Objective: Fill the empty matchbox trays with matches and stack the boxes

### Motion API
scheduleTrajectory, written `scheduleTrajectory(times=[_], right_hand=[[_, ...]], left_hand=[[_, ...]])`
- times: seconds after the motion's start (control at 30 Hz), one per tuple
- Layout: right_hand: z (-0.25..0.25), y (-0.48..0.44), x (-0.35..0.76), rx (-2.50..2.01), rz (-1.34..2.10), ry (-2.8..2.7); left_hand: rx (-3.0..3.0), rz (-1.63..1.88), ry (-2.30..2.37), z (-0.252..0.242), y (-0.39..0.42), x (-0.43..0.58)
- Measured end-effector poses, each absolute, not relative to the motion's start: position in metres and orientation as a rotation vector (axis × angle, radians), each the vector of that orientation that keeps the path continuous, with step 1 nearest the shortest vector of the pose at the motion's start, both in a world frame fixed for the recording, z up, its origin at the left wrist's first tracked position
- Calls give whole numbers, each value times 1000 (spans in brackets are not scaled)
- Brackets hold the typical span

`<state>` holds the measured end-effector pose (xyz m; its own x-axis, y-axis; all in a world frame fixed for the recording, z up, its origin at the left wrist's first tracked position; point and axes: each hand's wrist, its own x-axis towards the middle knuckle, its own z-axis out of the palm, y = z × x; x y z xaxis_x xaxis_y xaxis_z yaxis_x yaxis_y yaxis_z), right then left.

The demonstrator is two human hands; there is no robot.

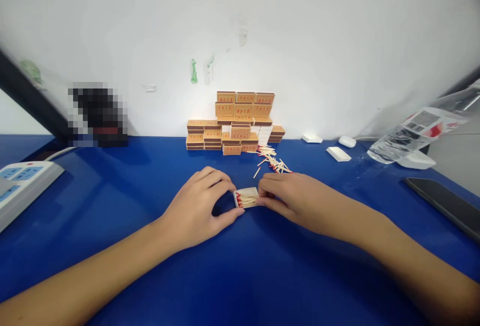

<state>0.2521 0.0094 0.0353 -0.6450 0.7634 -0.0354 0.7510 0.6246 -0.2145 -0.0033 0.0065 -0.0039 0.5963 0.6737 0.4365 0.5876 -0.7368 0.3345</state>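
Note:
A small white matchbox tray point(252, 192) lies on the blue table between my hands. Red-headed matches point(246, 200) fill its near part, heads to the left. My left hand point(204, 203) grips the tray's left end, thumb at the near corner and forefinger at the far one. At the right end, my right hand point(283, 193) has its fingers pinched together over the match ends; what lies between the fingertips is hidden. Just beyond that hand is a heap of loose matches point(275, 162). Stacked matchboxes point(242, 111) with orange labels stand against the wall.
On the right lie white trays point(338, 154), a white rounded case point(347, 141), a tilted clear bottle point(412, 131) and a black phone point(446, 205). A power strip point(33, 178) sits at the left edge. A pixelated dark object point(101, 116) leans on the wall.

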Motion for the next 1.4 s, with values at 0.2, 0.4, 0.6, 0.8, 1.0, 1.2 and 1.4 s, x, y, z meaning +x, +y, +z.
scheduleTrajectory(times=[0.2,0.4,0.6,0.8,1.0,1.2,1.4], right_hand=[[34,12,255,-1170,290,-2701],[21,14,249,-1137,302,-2698],[25,11,247,-1073,326,-2688],[28,9,248,-1056,339,-2690],[32,8,249,-1053,300,-2764],[34,5,249,-1124,267,-2800],[36,5,251,-1112,252,-2785]], left_hand=[[2669,860,1051,-3,6,-3],[2679,809,1022,-3,7,-4],[2663,829,1050,-3,8,-3],[2637,800,1056,-3,8,-3],[2647,773,1086,-3,8,-4],[2648,735,1086,-2,7,-3],[2646,746,1074,-2,8,-3]])
